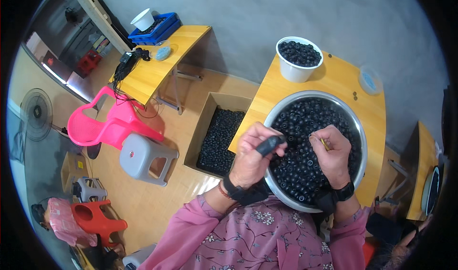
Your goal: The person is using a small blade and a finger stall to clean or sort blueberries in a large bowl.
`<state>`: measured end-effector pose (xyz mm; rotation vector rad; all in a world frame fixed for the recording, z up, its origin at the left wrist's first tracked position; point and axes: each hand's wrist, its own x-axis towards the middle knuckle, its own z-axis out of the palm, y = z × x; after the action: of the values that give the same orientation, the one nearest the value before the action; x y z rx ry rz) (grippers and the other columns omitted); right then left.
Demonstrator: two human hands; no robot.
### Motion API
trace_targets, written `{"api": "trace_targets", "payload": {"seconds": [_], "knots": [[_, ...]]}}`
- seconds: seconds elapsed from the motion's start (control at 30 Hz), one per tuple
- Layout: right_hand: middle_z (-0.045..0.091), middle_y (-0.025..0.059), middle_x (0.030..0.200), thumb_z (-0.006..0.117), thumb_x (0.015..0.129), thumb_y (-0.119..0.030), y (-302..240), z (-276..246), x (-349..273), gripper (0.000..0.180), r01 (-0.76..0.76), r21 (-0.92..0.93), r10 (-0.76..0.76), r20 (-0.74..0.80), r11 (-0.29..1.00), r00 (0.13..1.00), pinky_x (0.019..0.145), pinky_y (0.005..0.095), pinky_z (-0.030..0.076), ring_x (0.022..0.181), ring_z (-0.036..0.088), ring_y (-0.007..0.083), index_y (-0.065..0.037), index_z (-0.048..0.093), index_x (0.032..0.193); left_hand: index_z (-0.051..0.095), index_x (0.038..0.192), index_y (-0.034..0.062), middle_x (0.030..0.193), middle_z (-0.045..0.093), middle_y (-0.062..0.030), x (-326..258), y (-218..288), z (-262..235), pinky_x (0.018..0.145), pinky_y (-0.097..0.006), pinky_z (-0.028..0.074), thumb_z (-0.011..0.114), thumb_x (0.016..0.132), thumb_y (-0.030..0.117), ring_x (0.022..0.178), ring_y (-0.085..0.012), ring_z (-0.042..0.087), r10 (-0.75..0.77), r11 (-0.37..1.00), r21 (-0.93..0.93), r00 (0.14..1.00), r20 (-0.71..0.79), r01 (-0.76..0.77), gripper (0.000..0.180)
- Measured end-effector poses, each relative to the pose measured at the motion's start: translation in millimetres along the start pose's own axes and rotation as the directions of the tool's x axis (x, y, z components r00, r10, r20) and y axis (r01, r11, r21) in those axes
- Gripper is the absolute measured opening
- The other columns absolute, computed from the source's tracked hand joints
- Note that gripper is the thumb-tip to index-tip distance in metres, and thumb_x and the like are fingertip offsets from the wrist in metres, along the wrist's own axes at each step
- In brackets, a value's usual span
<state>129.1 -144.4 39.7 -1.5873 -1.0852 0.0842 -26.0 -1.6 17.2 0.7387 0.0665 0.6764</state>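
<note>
Nearest, sleeves: pink flowered sleeves hide the lower rim of the wide shiny steel bowl (pixel 363 141) and the near tabletop edge.
Left hand (pixel 251 158): fingers pinched together on a dark oblong piece (pixel 270 145), held over the bowl's left rim; what the piece is cannot be made out.
Right hand (pixel 334 155): fingers closed on a thin yellowish sliver (pixel 324 143), mostly hidden in the grip, over the heap.
Small black beads (pixel 305 127): fill the bowl; both hands cover part of them.
Yellow wooden tabletop (pixel 341 79): bare strips show only beside and beyond the bowl.
Floor, left: open brown cardboard box of black beads (pixel 217 134) just beside the tabletop edge.
Far: white plastic tub of black beads (pixel 299 60) stands near the far edge, apart from the bowl.
Right rim: another tabletop is cut off.
</note>
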Motion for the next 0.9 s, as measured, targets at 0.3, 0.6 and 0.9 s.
{"api": "trace_targets", "payload": {"seconds": [0.3, 0.6, 0.9], "knots": [[0.065, 0.0111, 0.077, 0.073, 0.081, 0.005, 2.4, 1.3, 5.1, 0.012, 0.145, -0.206, -0.149, 0.000, 0.968, 0.989, 0.062, 0.0313, 0.050, 0.068, 0.065, 0.0233, -0.001, 0.063, 0.083, 0.057, 0.114, 0.0063, 0.097, 0.069, -0.0147, 7.3, 34.1, -107.7, 0.068, -0.033, 0.057, 0.052, 0.103, 0.012, 0.075, -0.0218, 0.068, 0.218, 0.961, 0.267, 0.804, -0.553, -0.077, 0.013], [0.065, 0.0087, 0.079, 0.071, 0.086, 0.000, 9.9, 4.2, 5.2, 0.006, 0.085, -0.129, -0.087, -0.011, 0.988, 0.996, 0.069, 0.0285, 0.049, 0.072, 0.063, 0.0164, 0.002, 0.065, 0.086, 0.051, 0.125, 0.0076, 0.099, 0.069, -0.0128, -40.4, 47.6, -163.5, 0.065, -0.034, 0.056, 0.052, 0.104, 0.022, 0.072, -0.0208, 0.066, 0.101, 0.989, 0.145, 0.614, -0.783, 0.022, 0.025], [0.071, 0.0089, 0.082, 0.072, 0.088, -0.009, 31.3, 0.6, 2.5, 0.010, 0.057, -0.272, -0.079, -0.072, 0.961, 0.994, 0.073, 0.0286, 0.051, 0.075, 0.064, 0.0134, 0.000, 0.070, 0.090, 0.063, 0.105, 0.0044, 0.082, 0.063, -0.0046, -79.2, -19.8, -78.5, 0.065, -0.029, 0.051, 0.056, 0.104, 0.019, 0.071, -0.0142, 0.060, 0.112, 0.973, 0.230, 0.923, -0.369, -0.026, 0.016]]}}
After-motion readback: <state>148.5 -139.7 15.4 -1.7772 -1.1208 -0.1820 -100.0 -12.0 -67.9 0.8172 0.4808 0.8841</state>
